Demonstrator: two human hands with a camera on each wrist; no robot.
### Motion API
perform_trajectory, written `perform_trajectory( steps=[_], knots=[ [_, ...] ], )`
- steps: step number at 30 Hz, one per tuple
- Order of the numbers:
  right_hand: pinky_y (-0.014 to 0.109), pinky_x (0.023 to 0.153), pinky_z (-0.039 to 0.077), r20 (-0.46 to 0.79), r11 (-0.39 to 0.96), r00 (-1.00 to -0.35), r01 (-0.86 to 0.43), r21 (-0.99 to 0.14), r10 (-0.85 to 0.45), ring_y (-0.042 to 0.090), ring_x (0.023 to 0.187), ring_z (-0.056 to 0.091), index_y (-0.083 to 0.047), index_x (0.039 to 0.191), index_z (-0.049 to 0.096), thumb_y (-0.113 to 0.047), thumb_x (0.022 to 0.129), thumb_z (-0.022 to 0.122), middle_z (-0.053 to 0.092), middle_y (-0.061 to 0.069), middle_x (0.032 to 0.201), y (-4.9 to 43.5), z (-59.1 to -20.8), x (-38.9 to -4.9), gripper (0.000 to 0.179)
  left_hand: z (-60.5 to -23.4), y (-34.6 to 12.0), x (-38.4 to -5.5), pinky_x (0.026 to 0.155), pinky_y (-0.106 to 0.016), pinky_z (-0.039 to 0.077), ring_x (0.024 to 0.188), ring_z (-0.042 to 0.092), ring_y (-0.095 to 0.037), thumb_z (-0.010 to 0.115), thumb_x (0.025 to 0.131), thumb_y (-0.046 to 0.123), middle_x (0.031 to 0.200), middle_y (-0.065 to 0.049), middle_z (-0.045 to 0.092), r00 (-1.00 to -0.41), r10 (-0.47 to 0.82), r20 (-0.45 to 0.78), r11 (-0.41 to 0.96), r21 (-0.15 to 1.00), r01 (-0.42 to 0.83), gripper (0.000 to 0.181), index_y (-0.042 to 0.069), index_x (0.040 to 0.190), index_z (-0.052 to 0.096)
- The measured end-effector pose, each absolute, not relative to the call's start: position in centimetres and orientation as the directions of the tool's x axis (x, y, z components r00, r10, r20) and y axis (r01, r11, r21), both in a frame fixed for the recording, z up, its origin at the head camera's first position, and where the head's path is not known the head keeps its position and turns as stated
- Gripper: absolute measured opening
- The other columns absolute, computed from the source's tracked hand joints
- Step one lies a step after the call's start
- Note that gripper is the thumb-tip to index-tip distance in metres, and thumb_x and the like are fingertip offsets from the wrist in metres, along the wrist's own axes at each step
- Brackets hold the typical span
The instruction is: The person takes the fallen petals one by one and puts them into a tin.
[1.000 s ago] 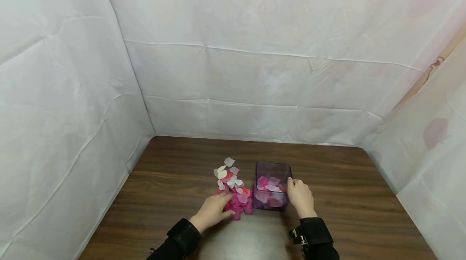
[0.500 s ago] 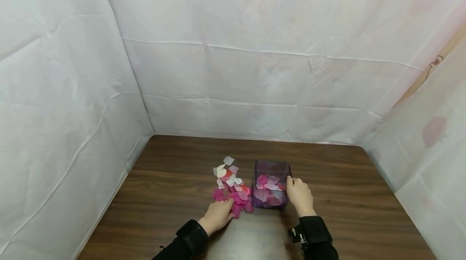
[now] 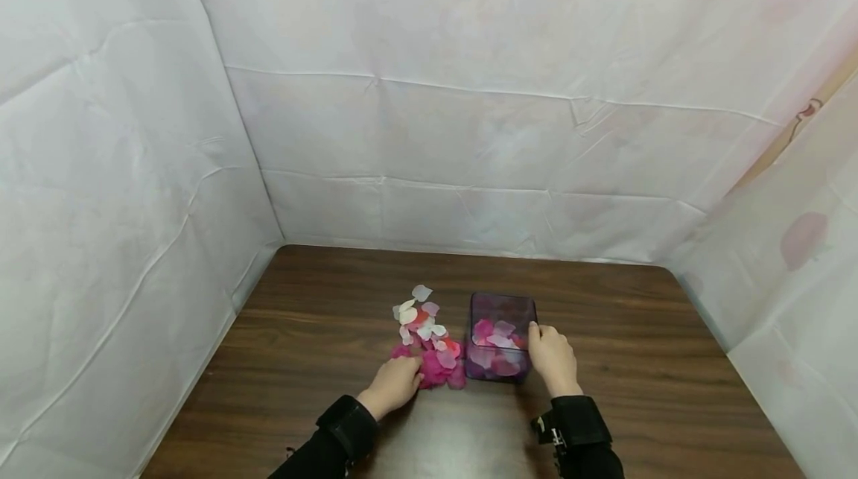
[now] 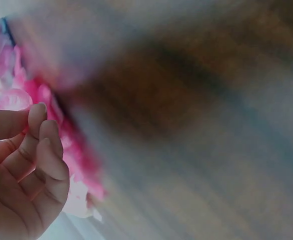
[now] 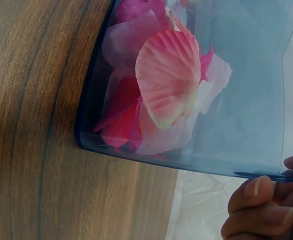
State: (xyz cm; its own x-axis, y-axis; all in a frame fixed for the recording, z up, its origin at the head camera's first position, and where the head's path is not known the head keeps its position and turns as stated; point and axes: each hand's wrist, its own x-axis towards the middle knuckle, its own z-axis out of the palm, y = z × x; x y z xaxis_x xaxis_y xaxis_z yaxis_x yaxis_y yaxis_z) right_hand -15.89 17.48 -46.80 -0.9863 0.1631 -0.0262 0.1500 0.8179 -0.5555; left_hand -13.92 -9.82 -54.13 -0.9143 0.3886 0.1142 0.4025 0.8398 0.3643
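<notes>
Head view: left hand (image 3: 391, 384), left of the translucent purple box (image 3: 503, 308), hides part of the petal pile (image 3: 439, 367). Petals inside the box (image 3: 484, 329) overlap, count unclear. Black sleeves (image 3: 590, 460) nearer the viewer than the box, cut by bottom edge. Left wrist: tabletop (image 4: 211, 165) by the box blurred; can't tell if thumb and fingertip pinch a petal. Right wrist: right hand (image 5: 259, 207) at the box's rim, cut by right edge.

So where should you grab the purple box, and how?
Probably by its right rim, coming from the right, which is where the right hand holds it. The purple box stands upright and its rim looks thin enough to pinch, while loose petals are heaped by its left side and could get in the way.
</notes>
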Motion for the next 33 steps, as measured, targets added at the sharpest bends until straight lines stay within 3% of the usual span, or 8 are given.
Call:
perform_trajectory(
  steps=[13, 21, 28, 33],
  knots=[
    [0.058, 0.072, 0.046, -0.025, 0.819, -0.986, 0.149, -0.554, 0.162, 0.052, 0.098, 0.057, 0.006, 0.103, 0.064, -0.028, 0.099, 0.032, 0.061, 0.033, 0.110, 17.5, -47.0, -15.9, 0.048, -48.0, -6.8, -17.5, 0.052, -0.018, 0.037, 0.056, 0.049, -0.004, 0.068, 0.085, 0.024, 0.064, 0.005, 0.057, -0.895, 0.245, 0.373, 0.776, 0.478, 0.412, 0.016, 0.013, 0.077, 0.061],
    [0.059, 0.073, 0.046, -0.045, 0.815, -0.985, 0.163, -0.556, 0.167, 0.053, 0.099, 0.057, 0.008, 0.110, 0.062, -0.029, 0.099, 0.031, 0.059, 0.034, 0.113, 17.2, -47.2, -15.7, 0.050, -45.8, -3.0, -18.0, 0.056, -0.013, 0.039, 0.063, 0.053, -0.003, 0.069, 0.086, 0.023, 0.075, 0.003, 0.060, -0.893, 0.286, 0.349, 0.729, 0.525, 0.439, 0.011, 0.012, 0.083, 0.068],
    [0.059, 0.073, 0.046, -0.032, 0.813, -0.985, 0.158, -0.560, 0.169, 0.052, 0.099, 0.057, 0.008, 0.108, 0.063, -0.029, 0.099, 0.032, 0.060, 0.034, 0.112, 17.1, -47.2, -15.8, 0.049, -45.1, -1.8, -18.0, 0.054, -0.013, 0.037, 0.062, 0.051, -0.004, 0.070, 0.084, 0.021, 0.075, 0.003, 0.058, -0.889, 0.326, 0.321, 0.762, 0.467, 0.448, 0.008, 0.013, 0.085, 0.073],
    [0.059, 0.075, 0.046, -0.039, 0.815, -0.985, 0.162, -0.557, 0.169, 0.052, 0.101, 0.056, 0.007, 0.110, 0.063, -0.030, 0.099, 0.031, 0.059, 0.033, 0.114, 17.1, -47.2, -16.0, 0.050, -45.5, -2.2, -18.0, 0.050, -0.014, 0.034, 0.060, 0.044, -0.003, 0.070, 0.085, 0.023, 0.080, 0.001, 0.054, -0.896, 0.329, 0.299, 0.744, 0.503, 0.441, 0.019, 0.014, 0.102, 0.071]
  ],
)
